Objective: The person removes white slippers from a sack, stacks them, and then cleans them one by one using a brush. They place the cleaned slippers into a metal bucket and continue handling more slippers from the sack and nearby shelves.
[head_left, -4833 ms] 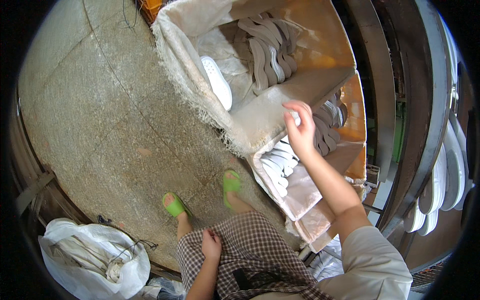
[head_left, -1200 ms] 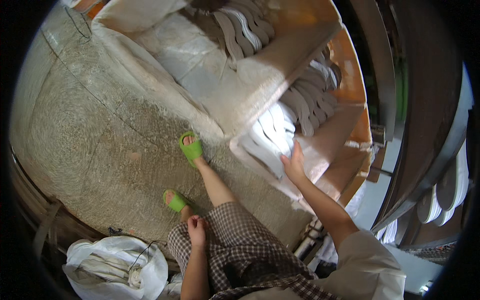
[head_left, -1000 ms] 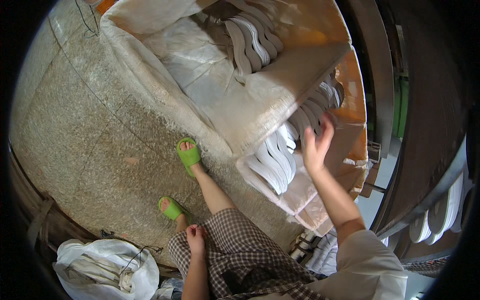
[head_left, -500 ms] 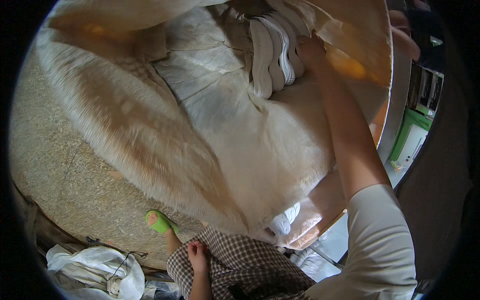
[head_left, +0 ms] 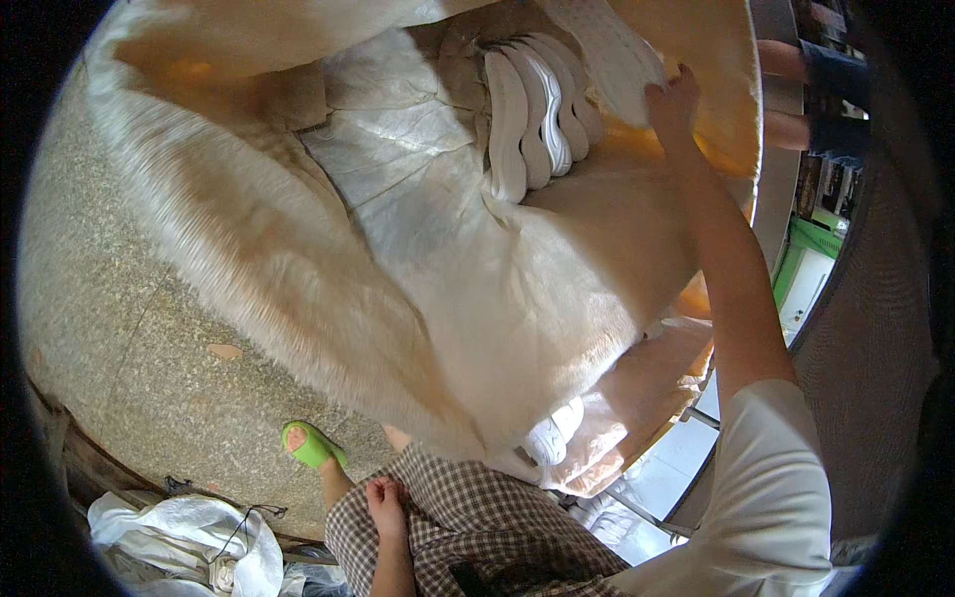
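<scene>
My right hand (head_left: 674, 104) is closed on the edge of a pale shoe sole (head_left: 615, 62), lifted above the inside of a large open whitish sack (head_left: 438, 269). Left of it, several white and beige shoe soles (head_left: 507, 129) stand on edge, side by side, in the far part of the sack. Shadow and the folded cloth hide the sack's deeper corners. My left hand (head_left: 386, 502) rests on my lap, on brown-and-white checked cloth (head_left: 458, 517), its fingers curled in with nothing visible in them.
More white soles (head_left: 555, 430) show in a second, pinkish-white sack (head_left: 627, 418) below. Another person's bare limbs (head_left: 784, 129) with dark blue clothing are at the far right. A crumpled white bag (head_left: 189, 542) lies lower left on the speckled floor (head_left: 129, 328). A metal bar (head_left: 647, 515) runs lower right.
My right hand has moved up and right from the row of soles, lifting one sole away. My left hand has stayed on my lap. The view has shifted slightly.
</scene>
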Demonstrator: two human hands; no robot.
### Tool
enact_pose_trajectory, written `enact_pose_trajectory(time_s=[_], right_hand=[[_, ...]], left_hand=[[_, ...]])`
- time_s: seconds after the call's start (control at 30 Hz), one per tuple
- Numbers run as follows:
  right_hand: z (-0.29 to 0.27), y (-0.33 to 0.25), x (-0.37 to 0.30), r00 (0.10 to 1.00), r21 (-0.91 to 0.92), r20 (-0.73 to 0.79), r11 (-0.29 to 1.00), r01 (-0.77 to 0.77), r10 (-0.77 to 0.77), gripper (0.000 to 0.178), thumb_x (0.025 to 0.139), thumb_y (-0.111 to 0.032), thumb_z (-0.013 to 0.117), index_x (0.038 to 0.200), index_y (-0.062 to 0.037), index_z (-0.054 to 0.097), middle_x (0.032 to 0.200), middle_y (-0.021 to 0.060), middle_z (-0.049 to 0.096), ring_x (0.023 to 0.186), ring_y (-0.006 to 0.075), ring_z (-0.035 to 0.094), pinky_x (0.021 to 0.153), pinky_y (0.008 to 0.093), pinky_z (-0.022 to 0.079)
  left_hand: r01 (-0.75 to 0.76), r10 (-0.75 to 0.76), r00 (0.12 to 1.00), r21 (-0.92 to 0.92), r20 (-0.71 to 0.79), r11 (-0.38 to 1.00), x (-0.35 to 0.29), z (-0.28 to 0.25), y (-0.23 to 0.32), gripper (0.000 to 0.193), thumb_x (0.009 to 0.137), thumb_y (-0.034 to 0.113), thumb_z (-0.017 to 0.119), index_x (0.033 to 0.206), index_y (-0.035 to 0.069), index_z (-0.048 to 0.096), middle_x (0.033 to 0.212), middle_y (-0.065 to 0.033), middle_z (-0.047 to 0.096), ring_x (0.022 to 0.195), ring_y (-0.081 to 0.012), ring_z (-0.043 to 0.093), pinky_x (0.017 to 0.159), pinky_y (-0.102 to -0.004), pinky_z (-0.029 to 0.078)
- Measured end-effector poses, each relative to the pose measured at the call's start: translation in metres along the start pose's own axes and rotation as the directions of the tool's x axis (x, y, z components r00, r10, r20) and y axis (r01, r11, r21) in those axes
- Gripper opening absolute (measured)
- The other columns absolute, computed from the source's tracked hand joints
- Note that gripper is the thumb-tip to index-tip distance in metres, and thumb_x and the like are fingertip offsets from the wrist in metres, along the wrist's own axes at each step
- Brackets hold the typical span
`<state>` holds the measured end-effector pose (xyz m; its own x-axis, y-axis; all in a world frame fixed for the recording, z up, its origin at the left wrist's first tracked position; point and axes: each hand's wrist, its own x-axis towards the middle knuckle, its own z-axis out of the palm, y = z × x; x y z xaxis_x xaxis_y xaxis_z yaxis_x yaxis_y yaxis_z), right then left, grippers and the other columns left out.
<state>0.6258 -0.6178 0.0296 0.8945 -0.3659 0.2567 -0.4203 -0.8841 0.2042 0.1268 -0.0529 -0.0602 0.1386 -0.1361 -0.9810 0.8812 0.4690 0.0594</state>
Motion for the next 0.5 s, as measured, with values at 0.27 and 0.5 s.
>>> enact_pose_trajectory(time_s=[0.27,0.5], right_hand=[[-0.192,0.016,-0.2,0.83,0.777,0.376,0.347,-0.525,0.412,0.048,0.072,0.004,0.046,0.119,0.0069,0.049,0.112,0.0126,0.056,0.099,0.0214,0.053,0.088,0.032,0.041],[-0.321,0.047,-0.432,0.707,0.724,0.053,0.461,-0.514,0.705,0.052,0.075,0.002,0.045,0.126,0.0016,0.045,0.124,0.0139,0.05,0.113,0.0257,0.049,0.098,0.035,0.036]], left_hand=[[0.002,0.003,1.0,0.171,-0.029,0.985,-0.022,-0.028,0.032,0.005,0.094,0.009,0.047,0.091,0.006,0.047,0.079,-0.0046,0.055,0.064,-0.0119,0.052,0.057,-0.025,0.044],[-0.027,0.026,1.0,0.091,0.004,0.996,-0.051,-0.063,0.033,0.005,0.093,0.007,0.045,0.097,0.008,0.046,0.082,-0.0062,0.055,0.07,-0.0159,0.056,0.06,-0.0284,0.046]])
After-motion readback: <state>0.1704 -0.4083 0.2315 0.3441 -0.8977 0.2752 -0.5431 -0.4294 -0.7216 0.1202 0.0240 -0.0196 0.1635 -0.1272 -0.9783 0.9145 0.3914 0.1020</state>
